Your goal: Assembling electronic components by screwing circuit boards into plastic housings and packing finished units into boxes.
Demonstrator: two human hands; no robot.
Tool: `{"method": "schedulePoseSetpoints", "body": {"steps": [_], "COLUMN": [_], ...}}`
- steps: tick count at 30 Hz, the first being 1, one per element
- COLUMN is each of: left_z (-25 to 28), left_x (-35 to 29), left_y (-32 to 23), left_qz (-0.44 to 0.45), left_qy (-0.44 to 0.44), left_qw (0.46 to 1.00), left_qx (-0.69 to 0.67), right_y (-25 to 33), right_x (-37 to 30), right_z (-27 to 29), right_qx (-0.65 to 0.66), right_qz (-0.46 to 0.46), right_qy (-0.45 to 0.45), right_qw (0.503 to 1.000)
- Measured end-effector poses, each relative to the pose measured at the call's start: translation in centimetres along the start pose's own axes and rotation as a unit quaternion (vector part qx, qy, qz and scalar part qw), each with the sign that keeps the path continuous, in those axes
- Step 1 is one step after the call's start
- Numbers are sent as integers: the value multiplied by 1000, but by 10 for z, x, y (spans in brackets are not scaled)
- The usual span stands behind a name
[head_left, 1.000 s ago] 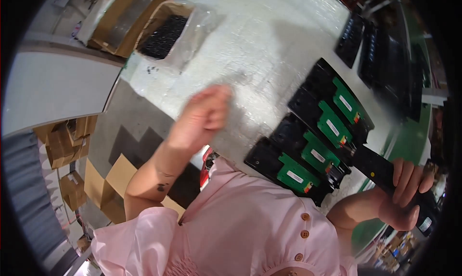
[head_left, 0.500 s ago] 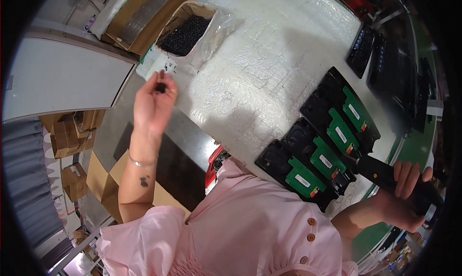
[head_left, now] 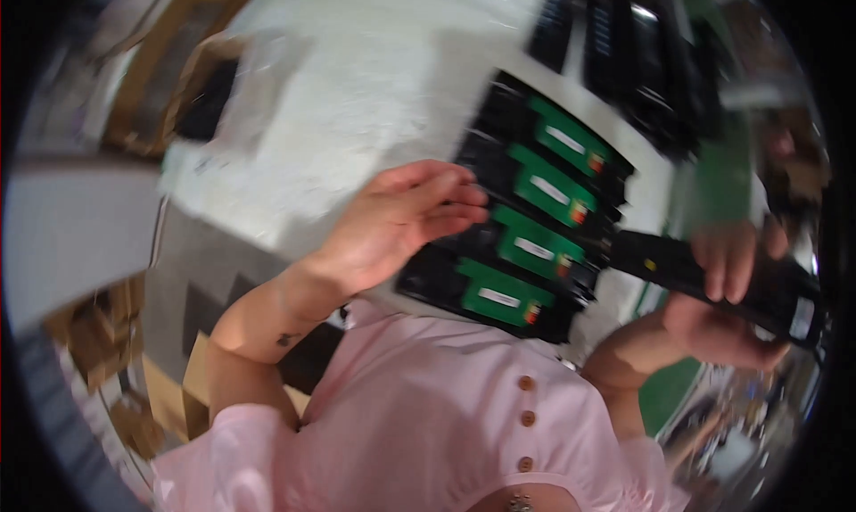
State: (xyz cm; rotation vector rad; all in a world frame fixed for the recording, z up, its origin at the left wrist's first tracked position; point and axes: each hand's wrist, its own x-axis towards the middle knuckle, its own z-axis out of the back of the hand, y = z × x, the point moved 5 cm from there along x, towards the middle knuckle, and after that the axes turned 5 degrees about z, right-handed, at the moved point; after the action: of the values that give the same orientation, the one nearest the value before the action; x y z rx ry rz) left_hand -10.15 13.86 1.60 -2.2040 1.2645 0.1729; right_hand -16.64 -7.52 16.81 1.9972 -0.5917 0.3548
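Observation:
Several black plastic panels [head_left: 501,111] lie side by side, each bearing a green circuit board [head_left: 551,189] with a white label. Over their left ends hovers my left hand [head_left: 401,213], its fingers curled together. What the fingers hold, if anything, is hidden. My right hand [head_left: 727,289] is wrapped round a black electric screwdriver [head_left: 655,256], held nearly level at the right of the panels. Its tip points left at the right edge of the boards; blur hides whether it touches.
An open carton [head_left: 181,102] of tiny dark pieces stands at the far left of the wrapped white work surface [head_left: 357,75]. More dark panels [head_left: 629,57] lie at the far right. Cardboard boxes [head_left: 98,334] sit on the floor at left.
My left hand has moved from beside the carton, where it held small dark pieces, rightward to above the panels. My right hand still grips the screwdriver. The whole view has shifted.

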Motion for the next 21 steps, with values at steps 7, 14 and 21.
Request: {"method": "schedulePoseSetpoints", "body": {"steps": [7,14,21], "left_z": [-31,-36,-32], "left_x": [29,43,49], "left_y": [24,46,51], "left_qz": [81,99,99], "left_qy": [-12,35,38], "left_qw": [996,992,992], "left_qx": [16,-70,-75], "right_y": [4,4,2], "right_x": [-6,-6,-6], "right_z": [-20,-20,-17], "right_qx": [-36,-63,-67], "right_qz": [76,96,93], "right_qy": [41,46,26], "right_qw": [996,992,993]}}
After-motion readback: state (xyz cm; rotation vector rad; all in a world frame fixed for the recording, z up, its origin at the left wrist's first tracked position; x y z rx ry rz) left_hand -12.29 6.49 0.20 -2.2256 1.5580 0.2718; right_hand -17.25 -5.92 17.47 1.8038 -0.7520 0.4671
